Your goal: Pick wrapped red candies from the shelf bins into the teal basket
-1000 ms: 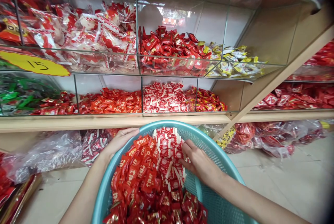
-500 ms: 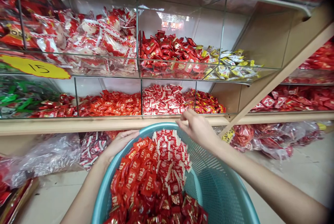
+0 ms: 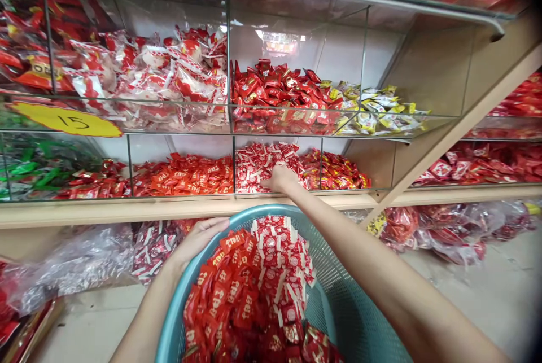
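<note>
My left hand [image 3: 206, 237] is closed on the rim of a teal plastic basket [image 3: 173, 301], at its far left side. Inside the basket lie orange-red wrapped candies [image 3: 231, 284], red-and-white wrapped candies [image 3: 282, 261] and dark red, gold-printed ones [image 3: 275, 340]. Beyond the basket, my right hand [image 3: 283, 178] reaches into a shelf bin and touches a heap of red-and-white wrapped candies [image 3: 265, 160]. Its thumb side points left, while the other fingers are hidden behind the hand, so I cannot see whether it grips any candy.
Glass dividers [image 3: 234, 165] part the bins, and a wooden ledge [image 3: 127, 210] runs along the front. Neighbouring bins hold orange-red candies [image 3: 190, 174] and red-yellow ones [image 3: 339, 171]. A slanted wooden post [image 3: 427, 160] stands right. Plastic bags [image 3: 84, 256] lie beneath the ledge.
My right hand has moved from above the basket's far rim forward into the bin of red-and-white candies. My left hand stays on the rim. The view has shifted slightly.
</note>
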